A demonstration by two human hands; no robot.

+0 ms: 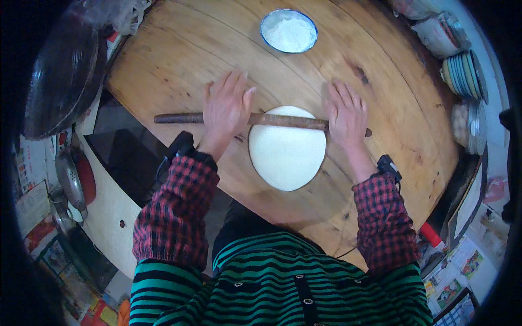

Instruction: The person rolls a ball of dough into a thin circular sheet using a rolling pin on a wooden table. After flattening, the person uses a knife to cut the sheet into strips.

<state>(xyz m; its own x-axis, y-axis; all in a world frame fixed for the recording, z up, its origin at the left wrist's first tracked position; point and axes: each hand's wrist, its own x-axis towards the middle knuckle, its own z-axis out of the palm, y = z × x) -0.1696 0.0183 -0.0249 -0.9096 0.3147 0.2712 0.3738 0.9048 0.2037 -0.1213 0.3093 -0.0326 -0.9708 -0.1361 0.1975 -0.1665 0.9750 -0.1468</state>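
Note:
A sheet of white dough (287, 159), roughly oval, lies on a wooden board (391, 171). Across its far part rests a long dark wooden rolling pin (281, 120). My left hand (226, 106) lies over the pin to the left of the dough, palm down, with its fingers stretched forward. To the right of the dough, my right hand (346, 112) presses on the pin near its right end, its fingers also extended. Neither hand is wrapped round the pin. Beyond the hands stands a blue-rimmed bowl (289, 31) holding white flour.
A large dark round lid or pan (63, 81) stands at the left, above a metal strainer (73, 179). Along the right edge are stacked bowls (463, 76), a lidded jar (469, 127) and plastic bags (438, 34). A dark gap lies beside the board's left edge.

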